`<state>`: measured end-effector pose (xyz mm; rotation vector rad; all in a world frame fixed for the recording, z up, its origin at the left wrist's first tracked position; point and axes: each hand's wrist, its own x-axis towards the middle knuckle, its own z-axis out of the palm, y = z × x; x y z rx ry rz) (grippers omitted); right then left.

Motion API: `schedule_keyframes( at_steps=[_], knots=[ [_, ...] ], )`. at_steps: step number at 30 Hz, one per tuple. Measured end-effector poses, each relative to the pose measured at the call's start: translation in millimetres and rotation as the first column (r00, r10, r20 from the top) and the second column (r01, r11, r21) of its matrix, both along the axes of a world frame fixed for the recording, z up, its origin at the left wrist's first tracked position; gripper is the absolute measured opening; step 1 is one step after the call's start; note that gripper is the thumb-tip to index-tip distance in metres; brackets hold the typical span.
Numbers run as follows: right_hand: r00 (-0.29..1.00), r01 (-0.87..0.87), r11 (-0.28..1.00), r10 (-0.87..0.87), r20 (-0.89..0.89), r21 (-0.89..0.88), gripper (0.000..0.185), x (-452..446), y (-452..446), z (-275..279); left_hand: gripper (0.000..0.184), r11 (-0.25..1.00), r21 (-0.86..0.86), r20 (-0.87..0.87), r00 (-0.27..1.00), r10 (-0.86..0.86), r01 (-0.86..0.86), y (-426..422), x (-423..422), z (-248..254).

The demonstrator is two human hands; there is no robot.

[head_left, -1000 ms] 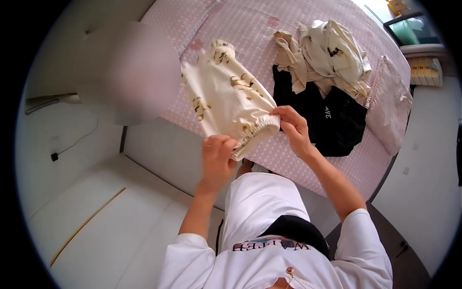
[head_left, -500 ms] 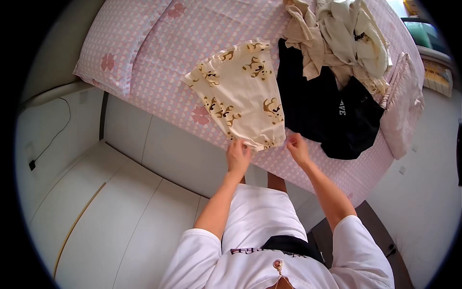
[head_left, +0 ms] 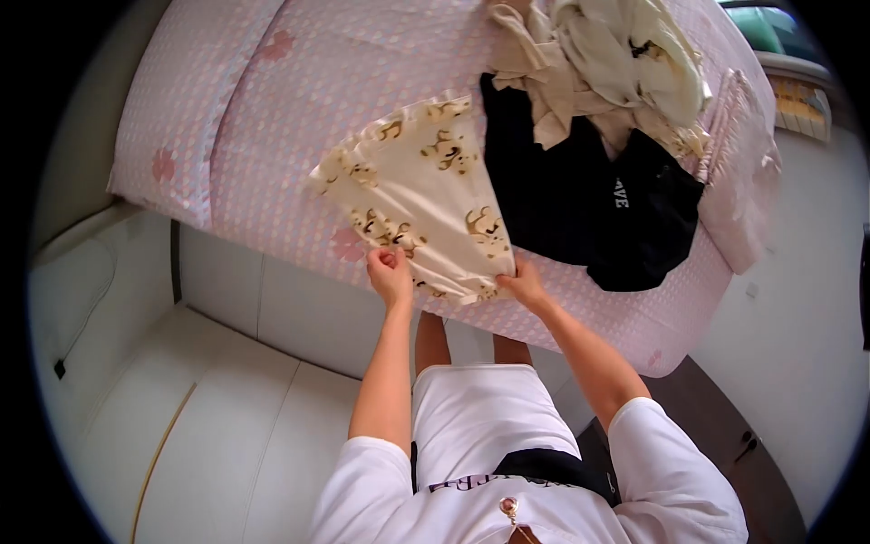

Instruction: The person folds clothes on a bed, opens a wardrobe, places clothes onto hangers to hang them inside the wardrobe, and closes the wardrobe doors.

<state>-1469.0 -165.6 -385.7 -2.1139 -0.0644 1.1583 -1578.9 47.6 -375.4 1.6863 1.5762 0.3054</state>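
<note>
A cream garment with brown bear prints [head_left: 426,195] lies spread on the pink patterned bed, its gathered waistband at the bed's front edge. My left hand [head_left: 390,275] is closed at the garment's lower left side, its fingers pinched on the cloth. At the lower right corner, my right hand [head_left: 523,280] grips the edge between thumb and fingers. Just right of the garment lies a black piece of clothing with white lettering [head_left: 562,199].
Beige and cream clothes [head_left: 625,68] are heaped behind the black clothing. A pink pillow [head_left: 743,181] lies at the bed's right edge, and another pillow [head_left: 172,118] at the left. The bed [head_left: 290,218] has a rounded front corner.
The cream garment went from being held up by its waistband to lying flat on the bed. My left hand has since shifted left along it, and my right hand has closed on its corner.
</note>
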Motion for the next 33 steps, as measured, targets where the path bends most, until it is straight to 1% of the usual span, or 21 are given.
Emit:
schedule_keyframes(
  at_steps=[1, 2, 5, 6, 8, 9, 10, 12, 14, 15, 17, 18, 20, 21, 22, 23, 24, 26, 29, 31, 33],
  knots=[
    [1.0, 0.026, 0.996, -0.026, -0.008, 0.081, 0.037, 1, -7, -3, 0.029, 1.0, 0.019, -0.009, 1.0, -0.024, 0.024, -4, 5, -1],
    [0.999, 0.039, 0.997, -0.04, 0.005, 0.071, 0.037, 2, -13, -5, 0.029, 0.999, 0.009, 0.004, 0.999, -0.038, 0.038, -6, 9, -2],
    [0.998, -0.019, 1.0, 0.019, -0.062, 0.015, 0.037, 4, -4, 4, 0.023, 0.959, -0.272, -0.171, 0.976, -0.133, 0.083, 0, 19, -1],
    [0.998, -0.012, 1.0, 0.012, -0.057, 0.007, 0.037, 6, -1, 7, 0.023, 0.956, -0.279, -0.165, 0.976, -0.141, 0.091, 1, 18, -3],
    [1.0, 0.014, 0.998, -0.014, 0.001, 0.069, 0.032, 16, 6, 24, 0.021, 0.978, -0.206, -0.175, 0.985, -0.005, -0.032, -5, 11, -4],
    [0.989, -0.006, 1.0, 0.004, 0.145, 0.02, 0.024, 29, 9, 34, 0.021, 0.976, -0.214, -0.166, 0.986, -0.012, -0.025, -6, 1, -10],
    [0.988, 0.003, 1.0, -0.005, 0.157, 0.01, 0.024, 45, 7, 37, 0.02, 0.974, -0.223, -0.135, 0.991, -0.002, -0.028, -5, -13, -21],
    [0.833, 0.096, 0.968, -0.205, 0.513, 0.231, 0.022, 82, 2, 40, 0.02, 0.971, -0.237, -0.1, 0.995, -0.006, -0.018, -5, -32, -28],
    [0.676, 0.055, 0.983, -0.166, 0.718, 0.176, 0.023, 136, -9, 42, 0.028, 0.977, -0.206, 0.035, 0.998, 0.055, -0.047, -6, -45, -27],
    [0.569, 0.055, 0.994, -0.113, 0.815, 0.1, 0.025, 164, -15, 46, 0.028, 0.978, -0.206, 0.04, 0.998, 0.047, -0.038, -8, -41, -18],
    [0.383, 0.107, 0.994, -0.018, 0.924, -0.025, 0.029, 219, -31, 41, 0.043, 0.99, 0.045, -0.203, 0.971, -0.124, 0.136, -14, -28, 6],
    [0.316, 0.151, 0.986, 0.019, 0.949, -0.07, 0.031, 244, -40, 35, 0.043, 0.989, 0.044, -0.201, 0.971, -0.128, 0.139, -18, -27, 4],
    [0.422, 0.24, 0.959, 0.039, 0.906, -0.153, 0.042, 291, -59, 20, 0.052, 0.997, -0.069, -0.029, 0.998, -0.047, 0.045, -22, -21, -2],
    [0.421, 0.246, 0.957, 0.036, 0.906, -0.153, 0.042, 309, -64, 15, 0.054, 0.996, -0.085, -0.061, 0.998, 0.01, -0.015, -24, -16, -3],
    [0.543, 0.228, 0.93, 0.126, 0.83, -0.29, 0.044, 326, -67, 13, 0.054, 0.996, -0.084, -0.061, 0.998, 0.006, -0.011, -26, -14, -6],
    [0.653, 0.19, 0.889, 0.202, 0.73, -0.416, 0.046, 339, -69, 9, 0.054, 0.989, -0.119, -0.042, 0.996, 0.085, -0.089, -27, -13, -9],
    [0.654, 0.192, 0.89, 0.198, 0.73, -0.413, 0.046, 349, -66, 7, 0.055, 0.974, -0.155, -0.026, 0.986, 0.164, -0.166, -28, -12, -9],
    [0.842, 0.191, 0.912, 0.037, 0.538, -0.362, 0.046, 365, -61, 3, 0.053, 0.976, -0.143, -0.011, 0.987, 0.162, -0.162, -33, -10, -8],
    [0.839, 0.218, 0.911, 0.008, 0.543, -0.35, 0.054, 388, -66, -24, 0.052, 0.984, -0.15, -0.062, 0.995, 0.083, -0.091, -32, -21, -7],
    [0.854, 0.226, 0.907, -0.009, 0.521, -0.354, 0.059, 387, -64, -14, 0.048, 0.991, -0.123, -0.039, 0.998, 0.056, -0.061, -33, -27, -6],
    [0.641, 0.411, 0.85, -0.011, 0.767, -0.331, 0.051, 380, -60, 9, 0.047, 0.991, -0.101, -0.077, 0.994, 0.081, -0.089, -35, -29, 1]
  ],
)
